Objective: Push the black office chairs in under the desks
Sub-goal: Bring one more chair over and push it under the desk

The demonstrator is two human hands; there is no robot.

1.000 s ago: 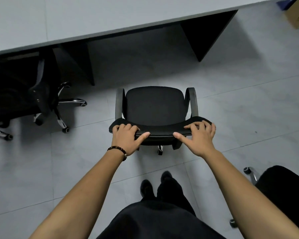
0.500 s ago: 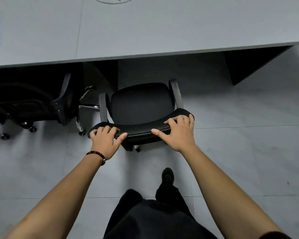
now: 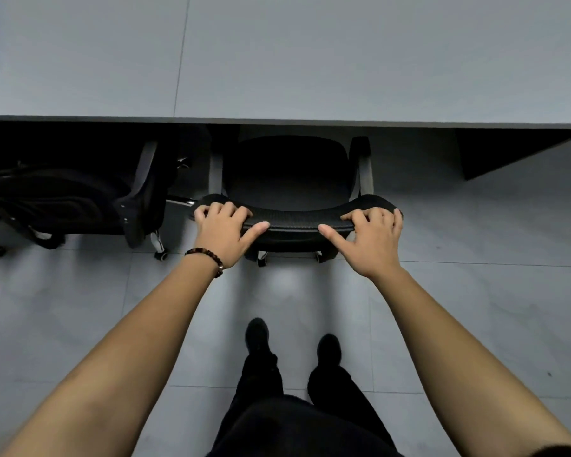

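Note:
A black office chair point(image 3: 290, 173) stands straight ahead, its seat front and armrests reaching under the edge of the grey desk point(image 3: 277, 61). Its curved mesh backrest top faces me. My left hand point(image 3: 223, 234) grips the left end of that backrest top, fingers over it and thumb along the near side. My right hand point(image 3: 370, 239) grips the right end the same way. A second black office chair point(image 3: 80, 199) sits to the left, largely under the desk in shadow.
A dark desk side panel point(image 3: 495, 153) stands under the desk at the right. The left chair's casters point(image 3: 160, 253) stick out onto the grey tiled floor point(image 3: 475, 291). My feet point(image 3: 290, 344) stand just behind the chair I hold.
The chair has rolled forward with both hands on its backrest, from open floor to partly under the desk edge. I have stepped forward after it; the desk now fills the upper view.

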